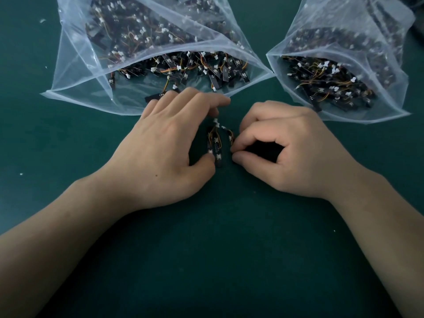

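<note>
A: Hands status?
B: My left hand (169,143) pinches the modules (215,146), centre tabletop (229,249). Right hand (282,148) pinches one at their right.
A: Bags?
B: Left bag (75,72), right bag (390,72), far side, open.

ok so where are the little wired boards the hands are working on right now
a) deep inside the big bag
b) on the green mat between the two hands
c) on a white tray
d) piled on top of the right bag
b: the small wired boards lie on the green mat, between the left hand and the right hand, whose fingers close in on them from either side.
</note>
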Tool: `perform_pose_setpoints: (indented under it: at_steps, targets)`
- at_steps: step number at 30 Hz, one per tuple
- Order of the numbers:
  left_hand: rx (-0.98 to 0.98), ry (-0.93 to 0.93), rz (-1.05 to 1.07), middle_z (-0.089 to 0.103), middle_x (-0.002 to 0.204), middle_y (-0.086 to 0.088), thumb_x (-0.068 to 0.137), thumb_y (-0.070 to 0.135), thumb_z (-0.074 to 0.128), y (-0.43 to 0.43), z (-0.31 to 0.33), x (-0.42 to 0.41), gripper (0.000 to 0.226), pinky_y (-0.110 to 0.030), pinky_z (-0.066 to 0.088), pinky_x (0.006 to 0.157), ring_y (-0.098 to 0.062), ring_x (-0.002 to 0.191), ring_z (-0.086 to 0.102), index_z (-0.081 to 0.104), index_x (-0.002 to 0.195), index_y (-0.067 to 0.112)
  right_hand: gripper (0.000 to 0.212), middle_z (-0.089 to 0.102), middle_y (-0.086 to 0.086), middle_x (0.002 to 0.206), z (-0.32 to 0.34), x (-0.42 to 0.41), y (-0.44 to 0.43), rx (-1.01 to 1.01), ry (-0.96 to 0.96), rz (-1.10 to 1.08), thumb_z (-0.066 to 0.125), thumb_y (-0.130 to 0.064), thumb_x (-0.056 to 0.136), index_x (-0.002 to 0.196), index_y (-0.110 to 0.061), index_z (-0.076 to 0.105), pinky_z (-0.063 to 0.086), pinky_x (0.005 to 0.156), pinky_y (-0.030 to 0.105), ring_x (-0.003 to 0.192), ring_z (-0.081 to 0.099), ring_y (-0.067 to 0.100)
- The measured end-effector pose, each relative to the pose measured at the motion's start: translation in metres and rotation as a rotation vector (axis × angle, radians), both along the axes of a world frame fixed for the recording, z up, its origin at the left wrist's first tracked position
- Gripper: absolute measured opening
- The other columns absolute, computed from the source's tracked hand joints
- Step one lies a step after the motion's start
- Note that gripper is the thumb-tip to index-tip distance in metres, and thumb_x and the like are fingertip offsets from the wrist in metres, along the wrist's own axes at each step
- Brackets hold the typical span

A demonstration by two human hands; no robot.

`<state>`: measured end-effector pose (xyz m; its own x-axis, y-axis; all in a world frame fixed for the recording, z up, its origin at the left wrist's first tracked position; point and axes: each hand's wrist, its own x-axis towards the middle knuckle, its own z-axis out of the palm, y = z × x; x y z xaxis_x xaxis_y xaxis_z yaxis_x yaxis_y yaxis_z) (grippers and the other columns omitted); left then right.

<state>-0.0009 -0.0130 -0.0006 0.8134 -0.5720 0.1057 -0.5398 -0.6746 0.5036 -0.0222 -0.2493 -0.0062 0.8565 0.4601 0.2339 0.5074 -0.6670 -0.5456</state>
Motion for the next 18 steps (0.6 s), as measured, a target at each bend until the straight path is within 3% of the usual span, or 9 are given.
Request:
perform_pose_setpoints:
  at_steps: [9, 18]
  targets:
    - [-0.013, -0.003, 0.02, 0.055, 0.125, 0.011, 0.08, 0.039, 0.059, -0.001, 0.0, 0.0, 0.074, -0.041, 0.038, 0.106, -0.015, 0.113, 0.047, 0.045, 0.151, 0.025, 0.035, 0.064, -0.005, 0.094, 0.003, -0.004, 0.008, -0.032, 0.012, -0.06, 0.078, -0.056, 0.085, 0.089, -0.021, 0.075, 0.052, 0.072, 0.044, 0.088, 0.061, 0.018]
    - [-0.032, -0.021, 0.042, 0.055, 0.118, 0.013, 0.083, 0.032, 0.058, -0.001, -0.002, 0.0, 0.068, -0.039, 0.037, 0.106, -0.017, 0.11, 0.048, 0.048, 0.149, 0.022, 0.028, 0.062, -0.008, 0.092, 0.003, -0.004, 0.011, -0.027, 0.015, -0.119, 0.075, -0.051, 0.088, 0.089, -0.023, 0.074, 0.051, 0.07, 0.043, 0.084, 0.058, 0.014]
